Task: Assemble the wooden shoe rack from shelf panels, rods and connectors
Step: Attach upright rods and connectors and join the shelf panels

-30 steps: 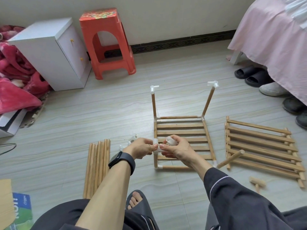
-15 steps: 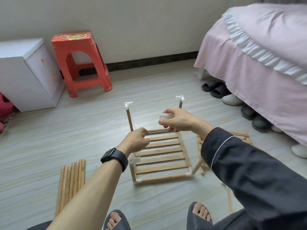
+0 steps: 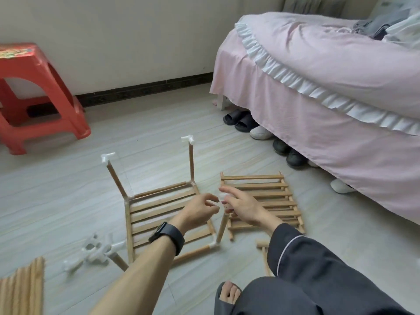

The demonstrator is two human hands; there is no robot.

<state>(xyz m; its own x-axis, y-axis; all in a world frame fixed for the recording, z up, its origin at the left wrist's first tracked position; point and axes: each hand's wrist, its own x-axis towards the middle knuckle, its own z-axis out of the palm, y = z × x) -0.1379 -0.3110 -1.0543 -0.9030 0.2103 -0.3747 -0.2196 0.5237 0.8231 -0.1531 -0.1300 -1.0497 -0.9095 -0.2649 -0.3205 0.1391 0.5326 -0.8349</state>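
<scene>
Grey floor bears shelf panels, beside bed.

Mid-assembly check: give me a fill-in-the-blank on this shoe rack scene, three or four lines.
1. The black smartwatch sits on the ___ wrist.
2. The ___ plastic stool stands by the wall.
3. The loose wooden slatted panel lies between the partly built rack and the ___ bed.
4. Each far upright wooden rod carries a ___ plastic connector on top.
Missing words: left; red; pink; white.
</scene>
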